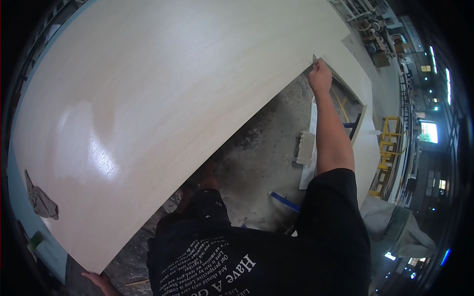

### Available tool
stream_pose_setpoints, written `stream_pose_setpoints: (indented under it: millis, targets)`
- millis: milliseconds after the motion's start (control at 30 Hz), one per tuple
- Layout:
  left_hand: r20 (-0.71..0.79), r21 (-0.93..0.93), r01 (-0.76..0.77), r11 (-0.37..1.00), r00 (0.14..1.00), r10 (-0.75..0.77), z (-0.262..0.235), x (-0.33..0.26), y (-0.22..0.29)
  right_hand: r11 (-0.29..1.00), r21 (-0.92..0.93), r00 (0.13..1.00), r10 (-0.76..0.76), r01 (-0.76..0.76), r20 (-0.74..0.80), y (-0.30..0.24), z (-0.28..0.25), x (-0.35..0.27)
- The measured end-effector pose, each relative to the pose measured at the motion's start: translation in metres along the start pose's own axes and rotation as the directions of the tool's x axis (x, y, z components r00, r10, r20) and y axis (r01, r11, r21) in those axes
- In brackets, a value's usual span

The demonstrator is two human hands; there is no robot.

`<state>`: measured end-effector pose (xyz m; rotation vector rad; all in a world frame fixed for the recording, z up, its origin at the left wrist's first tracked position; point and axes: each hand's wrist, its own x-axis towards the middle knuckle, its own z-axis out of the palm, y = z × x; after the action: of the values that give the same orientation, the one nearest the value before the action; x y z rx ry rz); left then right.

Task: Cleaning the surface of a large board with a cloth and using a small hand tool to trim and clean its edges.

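A large, pale, smooth wooden panel (pixel 163 98) fills the view's upper left, with a glossy reflection on its surface. My left hand (pixel 98 282), partly cut off by the lower rim, is closed on the panel's near left corner. Far along the same edge, at the upper right, my right hand (pixel 321 79) is closed at the panel's edge, arm stretched out. A small flat piece (pixel 314 58) stands up at its fingertips; I cannot make out its kind. A crumpled grey cloth (pixel 42 202) lies on the panel's left part.
More pale board (pixel 365 133) lies to my right, beside dark and blue frame bars. Below are a stained concrete floor (pixel 256 163), a blue bar (pixel 285 202) and a beige block (pixel 306 148). Yellow racks (pixel 390 143) and bagged material (pixel 395 227) stand farther right.
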<state>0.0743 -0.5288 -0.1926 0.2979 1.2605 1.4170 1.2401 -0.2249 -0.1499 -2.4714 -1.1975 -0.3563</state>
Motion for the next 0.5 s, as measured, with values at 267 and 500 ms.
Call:
stream_pose_setpoints:
  millis: [267, 500]
  targets:
    - [-0.64, 0.111, 0.082, 0.99, 0.768, 0.008, 0.106, 0.008, -0.014, 0.995, -0.014, 0.994, -0.103, 0.103, -0.034, 0.008, -0.018, -0.025]
    - [-0.256, 0.907, 0.074, 0.415, 0.879, 0.401, -0.02, -0.018, -0.003, 0.95, 0.192, 0.969, -0.235, 0.245, -0.071, -0.048, -0.001, -0.057]
